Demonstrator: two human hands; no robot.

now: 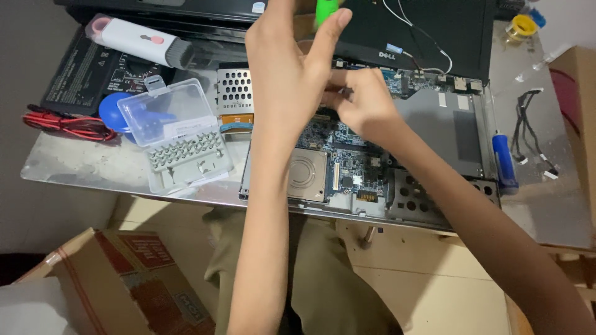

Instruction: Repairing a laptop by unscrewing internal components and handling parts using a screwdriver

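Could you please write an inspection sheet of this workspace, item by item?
Surface: metal table, crowded.
Job's things: opened laptop, board exposed; green tool.
Clutter: bit case, blue screwdriver, white brush tool, yellow roll.
Grippers: left hand on the green tool; right hand on the board.
Cables: red leads, black cable.
Surroundings: cardboard box, tiled floor.
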